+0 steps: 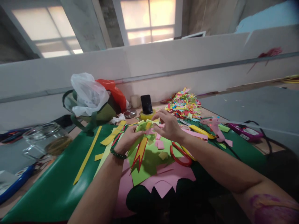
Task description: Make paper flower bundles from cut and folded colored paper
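Note:
Both hands meet over a green mat [56, 183] on the table. My left hand [129, 139], with a dark bead bracelet at the wrist, is closed on a green paper piece with a yellow and red zigzag strip [140, 151] hanging from it. My right hand [168, 125] pinches the top of the same folded green and yellow paper [145, 125], fingers curled. Beneath lie a light green sheet [149, 161] and a pink sheet [163, 182] with a jagged cut edge. Red-handled scissors [179, 154] rest just under my right wrist.
A heap of several coloured paper cuttings [184, 104] sits at the back right. A black phone [146, 104] stands on a yellow tape roll. Plastic bags [90, 93], a glass jar [45, 138], yellow strips [87, 155], a purple device [245, 132] and a white wall panel surround the mat.

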Demonstrator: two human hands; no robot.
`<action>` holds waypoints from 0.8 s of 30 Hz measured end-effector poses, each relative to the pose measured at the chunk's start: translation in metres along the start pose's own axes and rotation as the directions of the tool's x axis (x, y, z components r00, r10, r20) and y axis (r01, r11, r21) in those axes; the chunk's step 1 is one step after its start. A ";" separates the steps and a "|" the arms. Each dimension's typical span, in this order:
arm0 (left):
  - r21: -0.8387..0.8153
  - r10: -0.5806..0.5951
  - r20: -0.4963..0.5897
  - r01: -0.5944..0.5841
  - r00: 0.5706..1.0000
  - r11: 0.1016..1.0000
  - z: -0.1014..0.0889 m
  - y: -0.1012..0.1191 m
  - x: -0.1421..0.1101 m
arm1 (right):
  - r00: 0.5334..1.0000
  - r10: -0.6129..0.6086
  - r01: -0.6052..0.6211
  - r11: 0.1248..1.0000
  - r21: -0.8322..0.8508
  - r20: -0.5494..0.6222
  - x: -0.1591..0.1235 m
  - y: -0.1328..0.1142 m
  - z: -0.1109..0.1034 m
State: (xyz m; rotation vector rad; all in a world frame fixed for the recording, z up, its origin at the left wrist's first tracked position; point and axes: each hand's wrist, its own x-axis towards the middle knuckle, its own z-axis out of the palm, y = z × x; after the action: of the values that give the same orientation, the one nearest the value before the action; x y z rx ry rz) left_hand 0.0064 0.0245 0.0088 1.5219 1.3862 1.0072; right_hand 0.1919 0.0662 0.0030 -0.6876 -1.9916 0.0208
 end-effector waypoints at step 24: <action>-0.057 0.011 0.013 -0.011 1.000 0.998 0.001 -0.004 0.001 | 0.998 0.042 -0.044 0.998 0.043 0.047 0.002 0.012 0.010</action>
State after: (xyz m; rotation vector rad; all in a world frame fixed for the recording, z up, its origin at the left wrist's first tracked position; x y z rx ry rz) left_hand 0.0058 0.0261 0.0046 1.4929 1.3305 1.0335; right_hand 0.1884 0.0796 -0.0045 -0.7074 -2.0143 0.1064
